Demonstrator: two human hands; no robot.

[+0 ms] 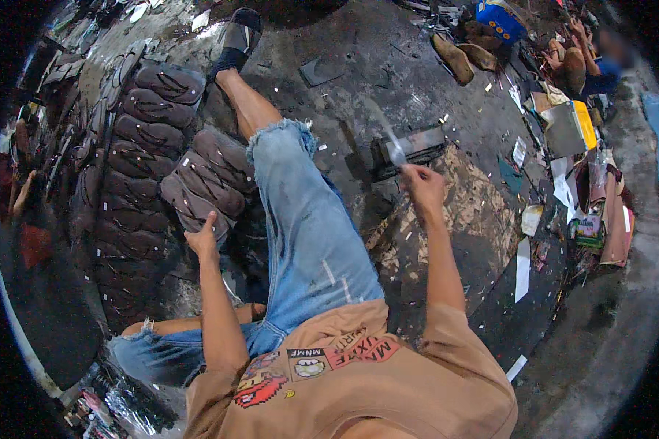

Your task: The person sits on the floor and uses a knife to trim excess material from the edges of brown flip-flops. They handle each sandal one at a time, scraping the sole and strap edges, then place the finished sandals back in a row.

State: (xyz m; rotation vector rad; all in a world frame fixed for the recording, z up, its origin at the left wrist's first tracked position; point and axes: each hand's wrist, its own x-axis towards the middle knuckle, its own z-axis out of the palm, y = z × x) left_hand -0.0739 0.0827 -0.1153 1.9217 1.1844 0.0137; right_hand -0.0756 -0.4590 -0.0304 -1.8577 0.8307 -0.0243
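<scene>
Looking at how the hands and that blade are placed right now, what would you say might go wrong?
1. The right hand holds a thin blade, blurred, above the jeans-clad leg; a slip might cut it.
2. The left hand touches a leaning stack of dark soles; a tug may topple them.
3. Scraps litter the floor.

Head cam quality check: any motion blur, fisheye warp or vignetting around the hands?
Head view: the thin blade-like tool in the right hand is smeared by motion blur; the left hand on the stacked dark shoe soles is sharp. Strong fisheye bending and black corners at the rim; a far person's face is blurred.
</scene>
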